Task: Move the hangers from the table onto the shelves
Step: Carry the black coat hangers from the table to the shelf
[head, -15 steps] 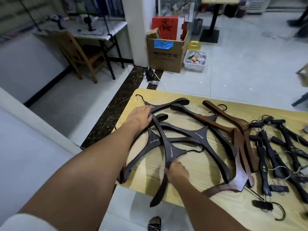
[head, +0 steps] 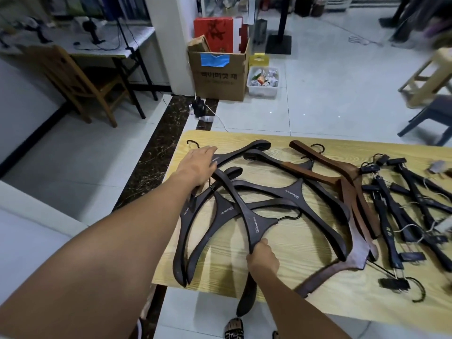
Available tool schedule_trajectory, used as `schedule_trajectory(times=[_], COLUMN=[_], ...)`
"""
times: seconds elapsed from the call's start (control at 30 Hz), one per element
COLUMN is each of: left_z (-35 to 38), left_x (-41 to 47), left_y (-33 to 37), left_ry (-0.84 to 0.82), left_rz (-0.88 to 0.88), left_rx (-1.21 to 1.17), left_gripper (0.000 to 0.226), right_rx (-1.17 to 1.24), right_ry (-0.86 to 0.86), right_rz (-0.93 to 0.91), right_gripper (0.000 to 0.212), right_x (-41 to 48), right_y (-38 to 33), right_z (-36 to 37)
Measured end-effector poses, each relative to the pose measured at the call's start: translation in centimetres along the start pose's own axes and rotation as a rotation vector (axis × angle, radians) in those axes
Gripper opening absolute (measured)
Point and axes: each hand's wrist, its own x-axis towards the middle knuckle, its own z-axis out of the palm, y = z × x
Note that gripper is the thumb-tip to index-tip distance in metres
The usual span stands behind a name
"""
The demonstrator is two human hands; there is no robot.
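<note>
At the left end of the yellow surface (head: 300, 245), the left hand (head: 199, 165) rests with its fingers almost straight on the far hanger (head: 244, 150). The right hand (head: 263, 256) grips one arm of the top hanger (head: 256, 223), which crosses the others. The white print on the hangers is too blurred to read.

Stained wood on a pale, matt, wood-grain table (head: 288, 245).
Smooth, dull-sheened dark hangers (head: 256, 225); redder, satin brown hangers (head: 325, 165); black metal hooks (head: 318, 149); glossy tile floor (head: 330, 99); matt cardboard box (head: 220, 79); translucent plastic bin (head: 263, 90).
</note>
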Motion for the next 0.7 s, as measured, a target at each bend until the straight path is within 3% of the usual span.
schedule_trajectory(times=[0.3, 0.7], left_z=[-3.3, -5.6], left_x=[0.6, 0.3], left_y=[1.2, 2.8], left_ry=[0.056, 0.102], left_rz=[0.083, 0.123], left_rx=[0.066, 0.075], left_gripper=[0.053, 0.053], right_rx=[0.320, 0.306], right_ry=[0.044, 0.022], right_rz=[0.064, 0.117], right_gripper=[0.039, 0.027], right_x=[-2.6, -7.1], right_y=[1.0, 0.2], right_z=[0.0, 1.8])
